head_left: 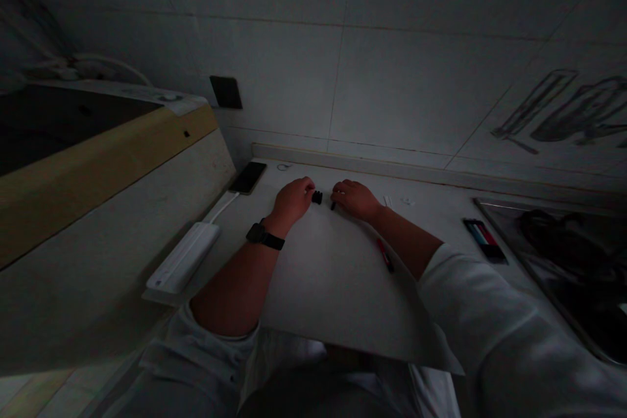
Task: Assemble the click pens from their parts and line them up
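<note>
The picture is dim. My left hand (292, 200) rests on a pale counter (323, 287), fingers curled, its fingertips pinching a small black part (317, 196). A dark watch sits on that wrist. My right hand (355, 199) lies close to the right of it, fingers curled, with a small dark piece (333, 206) at its fingertips. The two hands are a few centimetres apart, at the far side of the counter near the wall.
A phone (248, 177) lies at the back left, and a white power strip (183, 260) runs along the left edge. A red-and-black pen (385, 255) lies under my right forearm. A small dark packet (484, 240) sits beside a sink (563, 261) on the right.
</note>
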Demonstrator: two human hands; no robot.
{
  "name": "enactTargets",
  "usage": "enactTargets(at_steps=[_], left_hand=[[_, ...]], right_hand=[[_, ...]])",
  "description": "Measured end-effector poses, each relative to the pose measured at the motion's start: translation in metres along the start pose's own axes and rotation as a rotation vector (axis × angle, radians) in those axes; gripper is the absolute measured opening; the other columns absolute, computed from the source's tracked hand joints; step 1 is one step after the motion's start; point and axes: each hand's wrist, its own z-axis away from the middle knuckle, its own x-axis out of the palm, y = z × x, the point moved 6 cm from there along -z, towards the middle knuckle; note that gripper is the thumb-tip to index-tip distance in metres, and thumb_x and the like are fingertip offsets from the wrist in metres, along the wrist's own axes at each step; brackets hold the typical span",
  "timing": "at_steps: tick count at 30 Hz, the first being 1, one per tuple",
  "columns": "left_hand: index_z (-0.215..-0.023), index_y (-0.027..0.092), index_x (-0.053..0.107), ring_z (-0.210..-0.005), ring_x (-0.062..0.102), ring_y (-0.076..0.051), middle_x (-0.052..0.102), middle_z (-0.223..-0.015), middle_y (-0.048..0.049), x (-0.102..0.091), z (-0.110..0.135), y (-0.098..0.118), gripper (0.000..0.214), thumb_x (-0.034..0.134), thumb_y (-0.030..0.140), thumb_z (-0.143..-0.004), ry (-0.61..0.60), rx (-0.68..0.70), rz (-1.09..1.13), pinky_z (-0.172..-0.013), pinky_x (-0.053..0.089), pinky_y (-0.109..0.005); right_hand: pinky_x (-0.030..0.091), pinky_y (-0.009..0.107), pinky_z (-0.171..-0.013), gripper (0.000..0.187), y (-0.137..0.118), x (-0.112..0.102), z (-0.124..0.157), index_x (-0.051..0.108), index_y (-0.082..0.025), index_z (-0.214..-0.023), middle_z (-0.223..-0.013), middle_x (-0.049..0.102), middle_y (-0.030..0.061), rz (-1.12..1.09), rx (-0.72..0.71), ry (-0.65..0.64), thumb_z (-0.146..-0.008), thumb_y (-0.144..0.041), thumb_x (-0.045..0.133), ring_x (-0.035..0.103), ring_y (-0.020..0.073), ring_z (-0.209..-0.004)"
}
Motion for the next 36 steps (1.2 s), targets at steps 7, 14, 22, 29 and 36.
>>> enactTargets(at_steps=[7, 14, 22, 29, 36], left_hand=[[-0.104, 0.021, 0.069, -0.095, 0.064, -0.02, 0.068, -0.107, -0.0071, 0.006, 0.004, 0.016, 0.01, 0.061, 0.022, -0.097, 0.08, 0.067, 0.104, -0.088, 0.05, -0.033], [-0.102, 0.021, 0.068, -0.088, 0.064, -0.019, 0.071, -0.099, -0.0056, 0.006, 0.006, 0.021, 0.01, 0.061, 0.02, -0.095, 0.114, 0.086, 0.211, -0.084, 0.05, -0.032], [-0.096, 0.02, 0.067, -0.088, 0.066, -0.017, 0.072, -0.094, -0.0039, 0.05, 0.01, 0.034, 0.015, 0.067, 0.032, -0.088, -0.013, -0.051, 0.748, -0.084, 0.052, -0.03], [-0.098, 0.019, 0.069, -0.08, 0.064, -0.015, 0.07, -0.09, -0.0041, 0.077, 0.022, 0.051, 0.025, 0.073, 0.04, -0.083, -0.135, -0.112, 1.0, -0.072, 0.051, -0.027], [-0.097, 0.02, 0.071, -0.088, 0.067, -0.017, 0.074, -0.096, -0.0063, 0.072, 0.027, 0.054, 0.022, 0.077, 0.036, -0.083, -0.165, -0.103, 0.92, -0.08, 0.054, -0.031]], right_hand=[[0.042, 0.04, -0.096, 0.035, 0.002, 0.0, 0.017, 0.074, -0.023, -0.127, -0.133, 0.067, 0.0138, -0.011, 0.026, -0.035, -0.099, -0.013, 0.056, 0.057, 0.0282, -0.118], [0.04, 0.038, -0.095, 0.023, -0.002, -0.013, 0.021, 0.073, -0.018, -0.117, -0.121, 0.072, 0.0136, -0.015, 0.097, -0.044, -0.098, -0.019, 0.059, 0.062, 0.0269, -0.111], [0.045, 0.032, -0.087, 0.02, -0.003, -0.055, 0.079, 0.069, -0.021, -0.114, -0.105, 0.075, 0.0087, -0.241, 0.299, 0.134, -0.102, -0.027, 0.055, 0.067, 0.0215, -0.095], [0.051, 0.034, -0.091, 0.024, -0.004, -0.046, 0.12, 0.07, -0.022, -0.119, -0.107, 0.074, 0.0094, -0.436, 0.443, 0.365, -0.103, -0.031, 0.055, 0.069, 0.0216, -0.097], [0.053, 0.037, -0.092, 0.018, -0.007, -0.031, 0.125, 0.07, -0.022, -0.111, -0.103, 0.073, 0.0085, -0.522, 0.446, 0.422, -0.101, -0.032, 0.059, 0.068, 0.0223, -0.096]])
